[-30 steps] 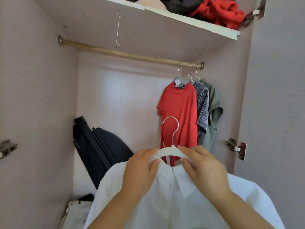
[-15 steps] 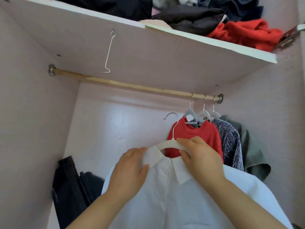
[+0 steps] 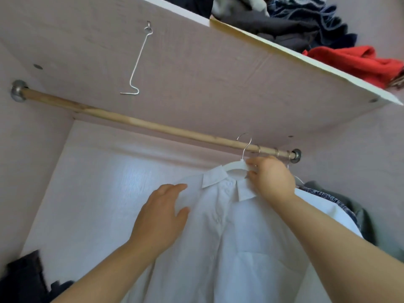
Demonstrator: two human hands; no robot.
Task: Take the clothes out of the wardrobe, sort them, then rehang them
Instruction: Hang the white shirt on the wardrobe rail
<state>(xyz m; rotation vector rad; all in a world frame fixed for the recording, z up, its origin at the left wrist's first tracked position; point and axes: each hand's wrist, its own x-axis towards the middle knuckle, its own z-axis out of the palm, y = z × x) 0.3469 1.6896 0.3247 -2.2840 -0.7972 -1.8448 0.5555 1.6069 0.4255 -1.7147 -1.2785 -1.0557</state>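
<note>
A white collared shirt (image 3: 247, 232) hangs on a white hanger (image 3: 235, 165). The hanger's metal hook (image 3: 246, 143) is up at the wooden rail (image 3: 135, 121), near the rail's right end. My right hand (image 3: 270, 178) grips the hanger's right shoulder beside the collar. My left hand (image 3: 162, 217) lies with relaxed fingers on the shirt's left shoulder. Behind the shirt, to the right, other hung clothes (image 3: 341, 204) show only in part.
A shelf (image 3: 284, 51) above the rail carries a pile of dark clothes (image 3: 282, 22) and a red garment (image 3: 358, 62). A bent wire hook (image 3: 137, 62) hangs under the shelf. Dark bags (image 3: 24, 278) sit at the bottom left. The rail's left part is bare.
Both hands have raised the shirt and hanger up and to the right, bringing the hook to the rail. My left hand has let go of the collar and moved down to the shoulder.
</note>
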